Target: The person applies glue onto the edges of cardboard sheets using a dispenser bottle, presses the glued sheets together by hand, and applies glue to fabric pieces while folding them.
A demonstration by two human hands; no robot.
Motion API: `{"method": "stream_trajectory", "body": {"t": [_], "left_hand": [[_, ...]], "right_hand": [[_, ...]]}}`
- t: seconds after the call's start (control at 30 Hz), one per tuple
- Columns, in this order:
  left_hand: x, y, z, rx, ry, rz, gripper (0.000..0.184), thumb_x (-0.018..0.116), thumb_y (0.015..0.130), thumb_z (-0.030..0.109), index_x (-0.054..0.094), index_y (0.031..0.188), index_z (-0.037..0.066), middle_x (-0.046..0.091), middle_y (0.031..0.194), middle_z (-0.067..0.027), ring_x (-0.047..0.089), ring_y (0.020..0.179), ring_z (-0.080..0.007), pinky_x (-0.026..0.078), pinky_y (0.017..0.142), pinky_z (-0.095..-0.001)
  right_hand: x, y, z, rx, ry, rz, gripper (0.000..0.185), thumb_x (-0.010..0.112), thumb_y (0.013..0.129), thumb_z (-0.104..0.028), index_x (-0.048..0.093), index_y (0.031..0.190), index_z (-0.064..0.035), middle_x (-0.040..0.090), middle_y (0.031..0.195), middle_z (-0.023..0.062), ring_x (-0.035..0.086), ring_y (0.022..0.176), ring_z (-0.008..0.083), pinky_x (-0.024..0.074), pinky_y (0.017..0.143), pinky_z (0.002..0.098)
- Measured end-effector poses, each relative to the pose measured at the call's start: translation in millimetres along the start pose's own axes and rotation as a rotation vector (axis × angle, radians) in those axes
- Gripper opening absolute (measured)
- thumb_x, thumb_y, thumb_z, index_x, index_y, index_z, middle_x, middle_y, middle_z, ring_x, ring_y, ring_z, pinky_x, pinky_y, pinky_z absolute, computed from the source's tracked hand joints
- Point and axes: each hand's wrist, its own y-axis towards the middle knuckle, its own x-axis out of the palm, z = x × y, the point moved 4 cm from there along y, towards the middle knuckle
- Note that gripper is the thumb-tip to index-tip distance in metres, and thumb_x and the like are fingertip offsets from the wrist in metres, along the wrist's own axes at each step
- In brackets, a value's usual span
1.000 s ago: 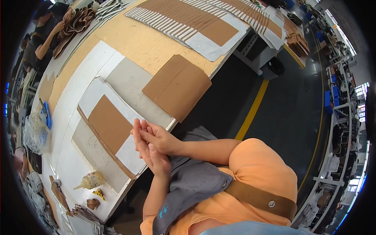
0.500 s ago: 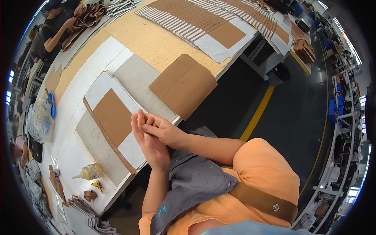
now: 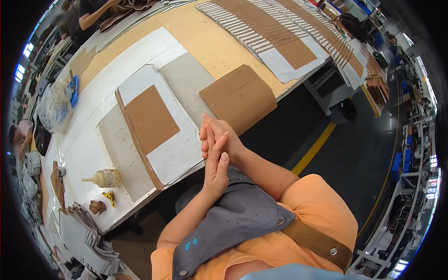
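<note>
My left hand (image 3: 216, 172) and my right hand (image 3: 229, 141) are pressed palm to palm in front of my apron, at the table's near edge. The left fingers are stretched out, while the right fingers curl round the left hand's edge. I see no object between them; the palms are hidden. Just left of the hands lies a stack of white sheets (image 3: 179, 151) with a brown rectangular panel (image 3: 151, 119) on top. Beyond them, a brown folded sheet (image 3: 240, 98) overhangs the table edge.
A squeeze bottle (image 3: 106, 178), a small yellow piece (image 3: 109, 198) and a crumpled brown scrap (image 3: 97, 206) sit at lower left, near stacked grey pieces (image 3: 86, 238). Rows of layered brown-and-white panels (image 3: 261, 35) cover the far end. Another person (image 3: 93, 16) works across the table.
My view has shifted, so the table things sit differently in frame. My hands have changed their clasp: the right fingers now curl round the left hand's edge.
</note>
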Motion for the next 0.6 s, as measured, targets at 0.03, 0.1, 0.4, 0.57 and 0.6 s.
{"method": "stream_trajectory", "body": {"t": [0.03, 0.1, 0.4, 0.57, 0.6], "left_hand": [[-2, -2, 3, -0.004, -0.065, 0.032, 0.047, 0.034, 0.091, 0.011, 0.031, 0.137, 0.002, -0.003, 0.150, -0.0187, 0.000, 0.140, -0.0270, 0.005, 0.110, -0.0375], [-3, -1, 13, -0.006, -0.195, 0.096, 0.049, 0.034, 0.091, 0.011, 0.027, 0.139, 0.000, 0.001, 0.151, -0.0170, 0.001, 0.139, -0.0263, 0.005, 0.110, -0.0375], [-20, 5, 38, -0.078, -0.591, 0.244, 0.058, 0.037, 0.092, 0.020, 0.016, 0.143, 0.002, -0.003, 0.152, -0.0077, 0.003, 0.139, -0.0232, 0.008, 0.110, -0.0364], [-2, -9, 18, -0.156, -0.209, -0.033, 0.047, 0.040, 0.090, 0.012, 0.034, 0.136, 0.005, -0.011, 0.150, -0.0177, -0.006, 0.139, -0.0251, 0.009, 0.108, -0.0369], [1, -8, 19, -0.107, -0.182, -0.002, 0.046, 0.041, 0.090, 0.011, 0.035, 0.136, 0.006, -0.011, 0.149, -0.0193, -0.006, 0.139, -0.0259, 0.009, 0.108, -0.0375]], "right_hand": [[6, -2, -4, -0.062, 0.018, -0.057, 0.048, 0.043, 0.092, -0.045, 0.055, 0.090, 0.0015, 0.048, 0.052, 0.0048, 0.048, 0.044, 0.0144, 0.0449, 0.044, 0.0260], [17, -8, -13, -0.186, 0.059, -0.170, 0.053, 0.041, 0.094, -0.043, 0.053, 0.110, 0.0060, 0.049, 0.054, 0.0047, 0.049, 0.046, 0.0142, 0.0461, 0.047, 0.0257], [28, -18, 1, -0.177, -0.020, -0.336, 0.046, 0.043, 0.096, -0.028, 0.040, 0.129, 0.0035, 0.060, 0.090, 0.0087, 0.058, 0.082, 0.0146, 0.0494, 0.072, 0.0262], [10, -8, 13, -0.092, -0.117, -0.182, 0.036, 0.043, 0.095, -0.036, 0.052, 0.086, -0.0020, 0.053, 0.061, 0.0067, 0.053, 0.054, 0.0134, 0.0453, 0.050, 0.0250], [8, -6, 15, -0.083, -0.097, -0.158, 0.040, 0.042, 0.094, -0.039, 0.051, 0.080, -0.0027, 0.051, 0.055, 0.0067, 0.051, 0.049, 0.0137, 0.0442, 0.046, 0.0254]]}}
